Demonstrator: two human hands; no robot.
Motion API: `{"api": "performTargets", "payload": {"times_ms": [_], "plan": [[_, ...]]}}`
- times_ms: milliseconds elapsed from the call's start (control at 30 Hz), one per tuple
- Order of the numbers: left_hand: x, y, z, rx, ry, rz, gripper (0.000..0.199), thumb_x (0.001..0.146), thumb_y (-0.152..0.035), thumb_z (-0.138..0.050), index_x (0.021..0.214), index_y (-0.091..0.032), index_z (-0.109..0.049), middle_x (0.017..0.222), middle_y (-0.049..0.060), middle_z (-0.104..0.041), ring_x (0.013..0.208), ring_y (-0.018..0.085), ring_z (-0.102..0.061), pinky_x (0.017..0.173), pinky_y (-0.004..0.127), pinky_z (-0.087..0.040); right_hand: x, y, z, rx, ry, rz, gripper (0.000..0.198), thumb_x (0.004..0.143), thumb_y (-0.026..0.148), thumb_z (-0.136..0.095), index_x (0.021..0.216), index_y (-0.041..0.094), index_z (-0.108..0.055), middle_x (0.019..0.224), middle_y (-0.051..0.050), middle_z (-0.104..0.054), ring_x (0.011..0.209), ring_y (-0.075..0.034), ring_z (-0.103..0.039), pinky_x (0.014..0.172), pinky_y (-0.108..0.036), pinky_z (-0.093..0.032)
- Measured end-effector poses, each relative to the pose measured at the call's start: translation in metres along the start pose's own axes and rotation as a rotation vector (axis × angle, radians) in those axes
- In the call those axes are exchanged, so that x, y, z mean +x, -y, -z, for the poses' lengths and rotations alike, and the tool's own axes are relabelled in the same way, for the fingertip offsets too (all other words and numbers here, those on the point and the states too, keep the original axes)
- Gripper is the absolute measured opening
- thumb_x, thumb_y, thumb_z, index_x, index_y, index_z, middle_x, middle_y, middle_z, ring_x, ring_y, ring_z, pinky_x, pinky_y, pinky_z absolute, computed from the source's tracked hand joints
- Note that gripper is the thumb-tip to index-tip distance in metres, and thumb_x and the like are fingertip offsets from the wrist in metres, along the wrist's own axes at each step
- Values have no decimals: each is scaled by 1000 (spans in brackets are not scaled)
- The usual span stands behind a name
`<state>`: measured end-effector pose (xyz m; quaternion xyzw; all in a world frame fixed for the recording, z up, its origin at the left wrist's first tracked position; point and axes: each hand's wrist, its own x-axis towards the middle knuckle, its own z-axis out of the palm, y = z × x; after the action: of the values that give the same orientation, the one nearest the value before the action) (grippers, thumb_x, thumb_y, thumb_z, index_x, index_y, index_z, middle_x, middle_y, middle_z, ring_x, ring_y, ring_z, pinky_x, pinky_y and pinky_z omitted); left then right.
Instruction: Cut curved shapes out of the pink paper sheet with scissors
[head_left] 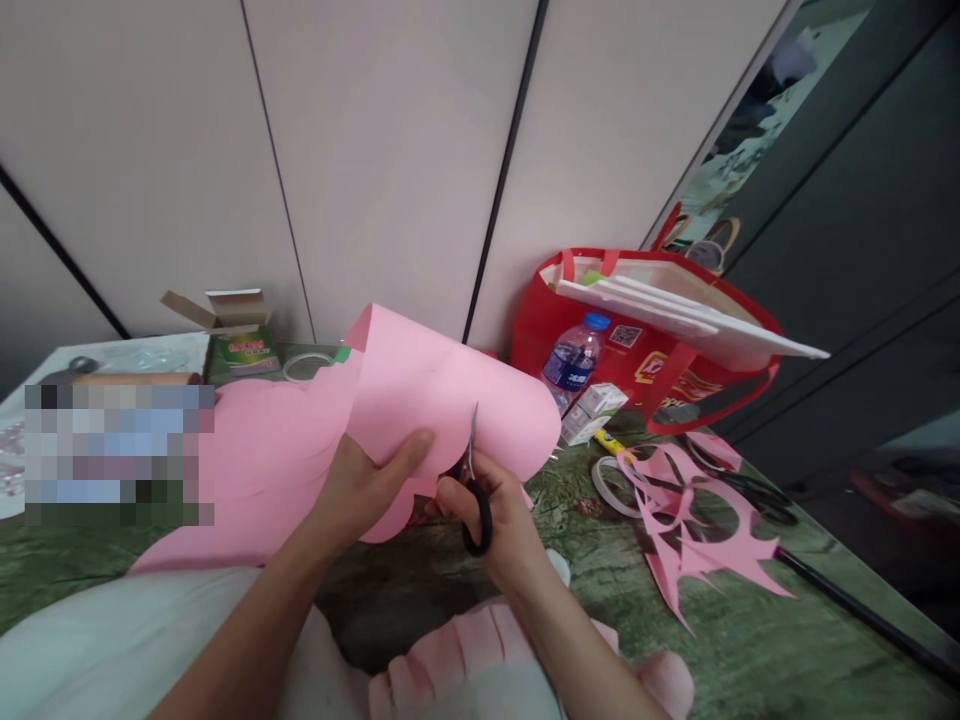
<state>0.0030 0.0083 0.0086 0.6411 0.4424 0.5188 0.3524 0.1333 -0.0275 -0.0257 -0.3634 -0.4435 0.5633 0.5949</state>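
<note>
A large sheet of pink paper (427, 375) curls over in front of me, its right end rolled. My left hand (375, 480) grips its lower edge, the thumb lying on top and the other fingers hidden behind the paper. In my right hand (499, 510) is a pair of black-handled scissors (480, 515), fingers through the loops. One blade lies over the paper, pointing up, at the cut edge just right of my left thumb. More pink paper (262, 440) with rounded edges spreads out to the left, beneath my left forearm.
Pink paper scraps (697, 530) lie at the right by a white tape roll (615, 487) and a yellow glue stick (609, 442). Behind stand a red bag (540, 320), a blue-capped bottle (574, 360) and a small white box (596, 412). An opened green box (247, 350) sits back left.
</note>
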Motion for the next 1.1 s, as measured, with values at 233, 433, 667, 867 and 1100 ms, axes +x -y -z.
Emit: {"api": "performTargets", "payload": {"times_ms": [233,433,667,867,1100], "plan": [[1,-2,1,-8,18,-8,23,72,-30,-62,55,-20,-50,58,2,-61,74,21,-64,61,31,-53,0,2,0,-41,-15,16,28,63,40,-76,65,18,-59,51,7,-48,46,-7,-39,47,-22,-37],[1,-2,2,-13,-3,0,22,71,-31,-62,56,-19,-51,58,1,-60,69,20,-62,55,28,-51,0,-2,2,1,15,-8,25,68,38,-74,69,18,-59,51,8,-46,47,-9,-48,49,-23,-38],[-1,3,-1,-87,-20,45,28,75,-35,-60,55,-17,-52,45,-3,-51,42,11,-48,39,23,-40,-2,-2,-2,17,13,-39,26,66,39,-74,70,18,-59,50,7,-48,45,-10,-49,45,-23,-39],[-4,-1,-9,-35,-35,40,21,70,-31,-63,58,-17,-54,50,-2,-56,47,12,-53,42,23,-44,-1,-3,-4,14,24,-33,27,64,38,-75,68,18,-58,52,6,-50,48,-10,-49,49,-24,-42],[-4,-2,-8,-44,-7,33,24,72,-33,-63,86,-14,-64,83,6,-70,79,22,-65,67,33,-55,0,-3,-1,-16,48,-25,30,62,39,-77,76,19,-59,61,5,-51,54,-11,-47,54,-26,-41]]}}
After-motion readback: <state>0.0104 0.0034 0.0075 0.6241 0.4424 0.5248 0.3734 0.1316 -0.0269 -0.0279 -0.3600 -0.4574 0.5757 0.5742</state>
